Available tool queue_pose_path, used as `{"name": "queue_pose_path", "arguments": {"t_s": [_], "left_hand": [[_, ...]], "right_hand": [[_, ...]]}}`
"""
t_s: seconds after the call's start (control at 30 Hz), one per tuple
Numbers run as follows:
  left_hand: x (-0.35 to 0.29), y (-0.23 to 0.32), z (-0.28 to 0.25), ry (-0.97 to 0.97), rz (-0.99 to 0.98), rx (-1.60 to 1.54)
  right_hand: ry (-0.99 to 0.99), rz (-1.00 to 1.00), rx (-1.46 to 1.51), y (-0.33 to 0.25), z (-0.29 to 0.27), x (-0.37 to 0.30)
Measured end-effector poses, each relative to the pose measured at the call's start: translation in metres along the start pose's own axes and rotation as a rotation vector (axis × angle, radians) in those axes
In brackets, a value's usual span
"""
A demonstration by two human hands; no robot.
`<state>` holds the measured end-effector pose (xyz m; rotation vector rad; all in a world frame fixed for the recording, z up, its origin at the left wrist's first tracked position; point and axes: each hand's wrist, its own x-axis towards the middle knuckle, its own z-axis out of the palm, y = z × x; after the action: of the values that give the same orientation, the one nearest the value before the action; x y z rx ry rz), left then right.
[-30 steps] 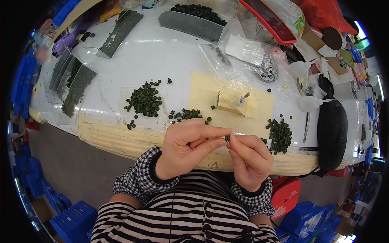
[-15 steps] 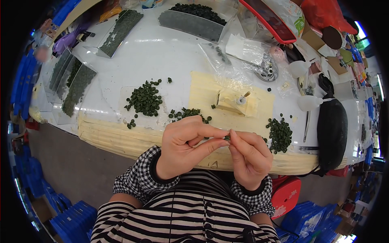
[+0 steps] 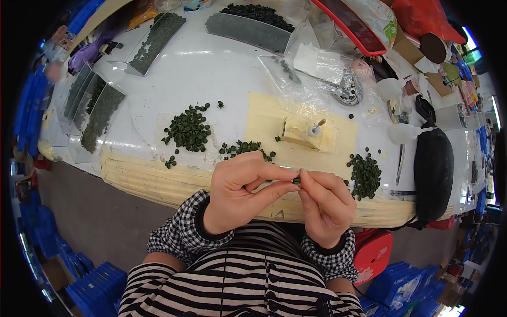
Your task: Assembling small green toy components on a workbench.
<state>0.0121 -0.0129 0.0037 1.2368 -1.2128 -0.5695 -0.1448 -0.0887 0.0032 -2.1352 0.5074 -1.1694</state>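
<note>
Between the fingertips of both hands is a small dark green round piece (image 3: 296,180), mostly covered by the fingers. My left hand (image 3: 240,190) pinches it with thumb and forefinger from the left. My right hand (image 3: 328,203) closes on it from the right, fingertips pressed together. Just beyond the left hand lies a small pile of like green pieces (image 3: 248,148). A larger pile (image 3: 188,129) is farther left, and another pile (image 3: 365,176) sits right of the right hand. Behind the hands stands a yellow taped block (image 3: 300,132) with a short upright peg (image 3: 318,126).
Clear trays of green pieces stand at the left (image 3: 104,119) and the back (image 3: 248,34). A red-framed device (image 3: 351,26) leans at the back right. White squeeze bottles (image 3: 402,134), tweezers (image 3: 400,165) and a black pouch (image 3: 433,171) lie at the right. Yellow tape covers the table's front edge (image 3: 153,177).
</note>
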Motion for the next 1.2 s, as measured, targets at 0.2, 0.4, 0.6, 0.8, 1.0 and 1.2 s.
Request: {"name": "queue_pose_path", "arguments": {"t_s": [0.2, 0.4, 0.6, 0.8, 1.0, 1.2], "left_hand": [[0.0003, 0.0006, -0.0011, -0.003, -0.007, 0.025], [0.0016, 0.0001, 0.0007, 0.011, 0.013, 0.040], [0.0008, 0.0023, 0.0002, 0.032, -0.046, 0.022], [0.0004, -0.0006, 0.0003, 0.031, -0.032, 0.011], [0.0006, -0.0004, -0.0001, 0.026, -0.016, 0.015], [0.0011, 0.0008, -0.0005, 0.015, -0.019, 0.027]], "right_hand": [[0.002, -0.001, 0.004, 0.0006, 0.0001, -0.0010], [-0.007, 0.010, 0.027, 0.0006, 0.0003, -0.0026], [-0.019, 0.007, 0.032, 0.0013, 0.0003, -0.0037], [-0.016, -0.011, 0.034, 0.0022, 0.0010, -0.0041], [-0.026, -0.019, 0.022, 0.0027, 0.0007, -0.0042], [-0.022, -0.039, 0.035, 0.0045, 0.0013, -0.0038]]}}
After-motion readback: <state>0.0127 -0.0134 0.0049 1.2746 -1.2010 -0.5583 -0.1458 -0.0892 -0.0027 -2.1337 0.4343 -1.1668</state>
